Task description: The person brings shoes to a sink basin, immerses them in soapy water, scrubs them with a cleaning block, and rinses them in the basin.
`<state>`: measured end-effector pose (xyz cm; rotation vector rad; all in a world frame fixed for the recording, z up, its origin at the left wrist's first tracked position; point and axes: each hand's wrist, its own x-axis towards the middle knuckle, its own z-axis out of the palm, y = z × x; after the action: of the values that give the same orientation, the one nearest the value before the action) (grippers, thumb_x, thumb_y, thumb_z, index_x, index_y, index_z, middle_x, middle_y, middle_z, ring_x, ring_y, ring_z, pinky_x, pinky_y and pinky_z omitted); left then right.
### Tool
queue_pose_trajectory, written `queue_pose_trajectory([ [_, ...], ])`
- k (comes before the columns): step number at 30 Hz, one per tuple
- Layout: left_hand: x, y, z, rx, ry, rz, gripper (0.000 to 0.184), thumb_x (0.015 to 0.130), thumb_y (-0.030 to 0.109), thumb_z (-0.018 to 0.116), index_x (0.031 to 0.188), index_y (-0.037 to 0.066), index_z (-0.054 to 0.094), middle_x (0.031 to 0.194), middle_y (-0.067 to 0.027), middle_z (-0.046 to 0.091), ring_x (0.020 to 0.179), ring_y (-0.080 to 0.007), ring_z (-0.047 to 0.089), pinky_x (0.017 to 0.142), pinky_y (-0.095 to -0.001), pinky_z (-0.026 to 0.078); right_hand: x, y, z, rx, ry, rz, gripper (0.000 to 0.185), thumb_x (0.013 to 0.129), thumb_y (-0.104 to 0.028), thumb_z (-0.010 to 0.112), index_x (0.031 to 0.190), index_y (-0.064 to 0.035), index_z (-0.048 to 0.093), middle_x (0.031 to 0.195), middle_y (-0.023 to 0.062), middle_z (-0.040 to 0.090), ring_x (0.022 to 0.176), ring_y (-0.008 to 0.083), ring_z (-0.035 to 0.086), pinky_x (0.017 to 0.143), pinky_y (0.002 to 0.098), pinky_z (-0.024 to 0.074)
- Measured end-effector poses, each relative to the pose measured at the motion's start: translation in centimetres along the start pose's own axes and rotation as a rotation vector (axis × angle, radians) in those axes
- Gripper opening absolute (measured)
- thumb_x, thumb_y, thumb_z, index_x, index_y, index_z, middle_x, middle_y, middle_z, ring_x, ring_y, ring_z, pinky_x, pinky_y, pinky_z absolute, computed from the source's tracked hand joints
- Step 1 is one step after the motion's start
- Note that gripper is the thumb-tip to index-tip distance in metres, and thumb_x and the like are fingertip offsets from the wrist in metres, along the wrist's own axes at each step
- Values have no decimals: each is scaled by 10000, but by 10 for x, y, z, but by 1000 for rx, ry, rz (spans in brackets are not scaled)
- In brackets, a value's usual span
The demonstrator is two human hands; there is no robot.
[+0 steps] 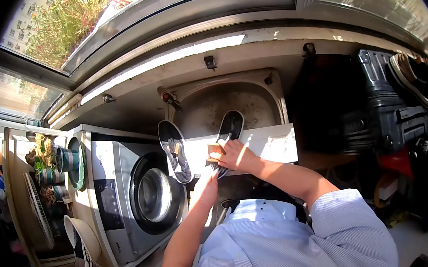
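Note:
A black shoe with a pale sole edge (231,124) lies across the white ledge, its far end over the sink basin. My left hand (207,186) is closed on the shoe's near end. My right hand (237,156) is closed around a small tan-orange block (216,152) held against the shoe's upper; whether it is a brush or a sponge I cannot make out. To the left rests a second dark shoe (176,163), with a small light-brown piece on it. Neither hand touches that one.
Beyond the white ledge (277,143) is a stained sink (221,102) with a dark tap (171,100) at its left corner. A front-loading washing machine (137,192) stands left. On the right are black cases (395,116) and another shoe (412,78). Windows run along the back.

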<state>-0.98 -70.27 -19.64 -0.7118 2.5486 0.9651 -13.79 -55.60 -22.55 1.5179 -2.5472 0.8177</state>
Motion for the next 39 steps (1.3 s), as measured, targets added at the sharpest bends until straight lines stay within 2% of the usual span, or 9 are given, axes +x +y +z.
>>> queue_pose_trajectory([
  [5,-4,10,0,-477,17,-204,353,925,333,524,1107,42,609,1050,-193,638,968,-317,605,845,-394,460,33,61,7,-427,55,470,394,910,-410,502,1273,-263,549,1192,146,520,1000,279,537,825,390,442],
  [7,-5,16,-2,-549,-22,-370,366,924,339,519,1123,44,604,1079,-198,635,1005,-326,604,860,-397,458,23,9,-5,-131,-38,314,384,864,-376,576,1236,-285,585,1199,166,510,1006,284,534,813,406,461],
  [11,2,-22,13,25,62,208,365,923,352,521,1120,59,613,1076,-194,634,983,-325,605,862,-394,456,-16,-24,21,33,197,-63,273,835,-248,598,1084,-144,640,1074,156,572,945,294,586,723,402,508],
  [16,-7,10,3,-290,30,-214,352,929,341,517,1121,62,615,1092,-192,629,969,-351,597,874,-400,450,31,63,-11,-395,77,317,375,870,-338,563,1230,-232,573,1141,135,556,927,259,564,792,388,461],
  [20,1,6,-4,29,-56,-69,371,934,355,488,1121,59,611,1104,-209,621,992,-363,589,885,-421,442,15,-15,4,25,33,312,290,854,-309,601,1093,-149,637,1074,175,562,877,301,598,759,413,504],
  [23,-4,11,-5,-118,-29,24,379,935,357,474,1119,53,604,1103,-208,622,1014,-364,587,889,-423,442,-16,-21,29,-7,191,-71,286,865,-292,588,1122,-169,617,1073,172,553,853,302,610,737,404,514],
  [30,-8,24,-15,-180,-28,-184,372,925,345,531,1145,51,591,1088,-208,623,1002,-323,593,878,-393,450,30,67,-11,-372,43,464,349,879,-350,558,1206,-229,584,1131,156,526,1000,303,546,849,412,444],
  [34,3,0,-1,-29,9,145,319,934,323,504,1055,48,611,999,-217,630,931,-364,611,821,-422,471,-21,-30,24,58,183,-4,353,789,-301,645,1117,-177,605,1046,164,522,869,313,570,741,407,485],
  [39,6,-3,5,94,-32,-24,343,940,354,485,1046,55,614,990,-220,629,940,-359,609,833,-418,466,16,49,-10,-277,134,269,352,878,-398,546,1192,-242,583,1147,170,528,960,290,559,829,403,452],
])
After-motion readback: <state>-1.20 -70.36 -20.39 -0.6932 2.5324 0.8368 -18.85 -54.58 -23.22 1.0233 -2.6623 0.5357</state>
